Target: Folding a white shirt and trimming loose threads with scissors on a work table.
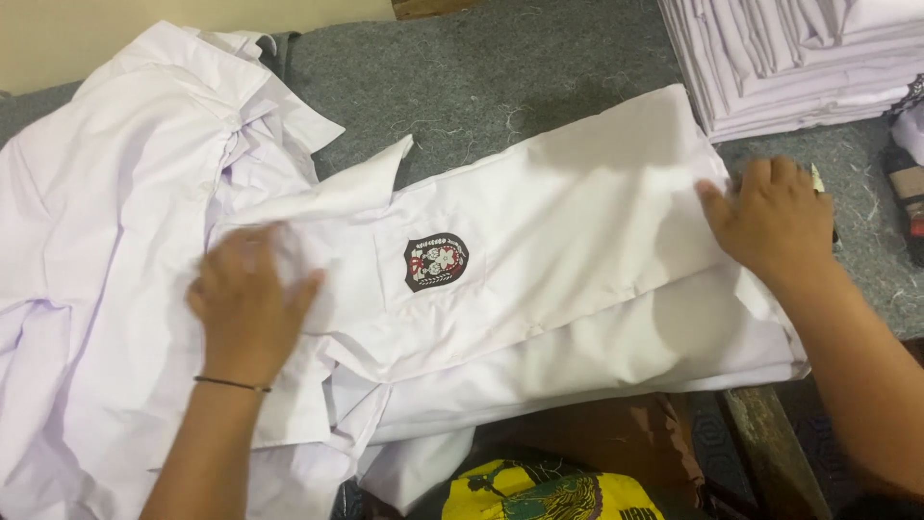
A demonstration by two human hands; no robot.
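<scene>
Centrally on grey felt table [500,67]: shirt [577,241], white, folded lengthwise, dark shield badge [436,261] on pocket. Likely light, soft, limp, quick to crease; best taken at hem or collar edges. Left hand [245,303] open, flat on collar end. Right hand [770,217] open, pressing hem end. Loose shirts [96,241] at left; folded stack [799,58] at top right.

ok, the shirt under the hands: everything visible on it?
The shirt is white, thin woven cloth by the look, folded into a long band lying flat across grey felt. A dark shield-shaped badge sits on its chest pocket. The left hand presses its collar end, the right hand its far end.
</scene>
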